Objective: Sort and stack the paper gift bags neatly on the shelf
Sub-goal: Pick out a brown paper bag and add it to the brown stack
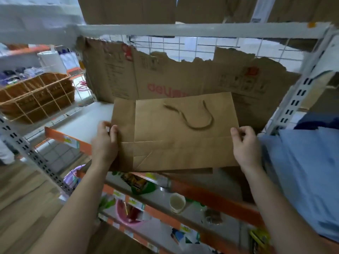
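Note:
A flat brown paper gift bag [176,132] with a twisted cord handle lies folded over the front of the white shelf [80,121], its handle side facing up. My left hand [105,142] grips its left edge with the thumb on top. On the right edge, my right hand [244,145] pinches the bag. The edge of another brown bag [192,170] sticks out beneath it at the front.
Torn cardboard [183,79] lines the wire-grid back of the shelf. A wicker basket [36,96] sits in the bay to the left. Blue fabric [302,171] lies stacked on the right. Lower shelves with orange rails [211,195] hold a cup and packaged goods.

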Demonstrator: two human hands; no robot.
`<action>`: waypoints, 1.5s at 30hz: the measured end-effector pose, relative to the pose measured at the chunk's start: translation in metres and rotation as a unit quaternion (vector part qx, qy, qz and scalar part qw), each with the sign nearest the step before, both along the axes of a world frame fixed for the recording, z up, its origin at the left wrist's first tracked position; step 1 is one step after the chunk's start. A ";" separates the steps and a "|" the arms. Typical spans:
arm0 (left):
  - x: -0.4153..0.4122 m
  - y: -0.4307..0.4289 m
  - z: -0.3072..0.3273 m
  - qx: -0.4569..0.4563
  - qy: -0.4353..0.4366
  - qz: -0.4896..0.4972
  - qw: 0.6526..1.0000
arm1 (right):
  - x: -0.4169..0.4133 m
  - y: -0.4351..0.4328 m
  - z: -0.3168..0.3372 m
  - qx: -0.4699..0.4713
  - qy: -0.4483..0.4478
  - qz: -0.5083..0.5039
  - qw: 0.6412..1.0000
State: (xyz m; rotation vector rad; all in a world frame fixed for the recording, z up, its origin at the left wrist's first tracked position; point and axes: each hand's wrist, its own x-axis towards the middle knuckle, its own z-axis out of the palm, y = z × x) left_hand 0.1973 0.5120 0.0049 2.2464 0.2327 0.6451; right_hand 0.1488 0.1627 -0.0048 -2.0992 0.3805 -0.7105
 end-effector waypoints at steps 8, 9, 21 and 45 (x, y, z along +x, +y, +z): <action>0.100 0.084 -0.026 -0.035 0.040 0.016 0.998 | 0.096 0.071 -0.012 -0.016 0.041 0.007 0.999; 0.107 0.091 -0.030 -0.040 0.048 0.016 0.998 | 0.102 0.079 -0.014 -0.008 0.043 0.010 0.999; 0.259 0.227 -0.058 -0.012 0.163 -0.099 0.982 | 0.166 0.233 -0.047 0.035 0.099 -0.102 0.989; 0.357 0.250 -0.084 0.121 0.138 -0.162 0.970 | 0.145 0.320 -0.060 0.065 0.143 -0.244 0.957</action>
